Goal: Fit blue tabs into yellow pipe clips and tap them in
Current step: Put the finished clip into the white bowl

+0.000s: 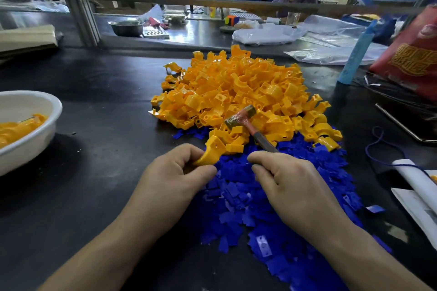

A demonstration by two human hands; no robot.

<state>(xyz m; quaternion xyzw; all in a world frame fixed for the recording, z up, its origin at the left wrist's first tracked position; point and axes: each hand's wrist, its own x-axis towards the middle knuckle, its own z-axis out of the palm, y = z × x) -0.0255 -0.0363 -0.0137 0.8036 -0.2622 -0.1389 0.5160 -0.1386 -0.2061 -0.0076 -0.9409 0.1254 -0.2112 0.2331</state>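
Both forearms reach in from the bottom, palms down. Left hand [176,172] has its fingers curled and thumb pinched in tight. Right hand [287,179] is closed in a fist-like grip, knuckles up.

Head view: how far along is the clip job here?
Done: some yellow pieces lie in the white basin. In hand: the left hand holds one yellow clip; the right hand grips a small hammer. Left: a big pile of yellow clips and many loose blue tabs.

Clips [238,92] behind tabs [272,196], on table [106,125]
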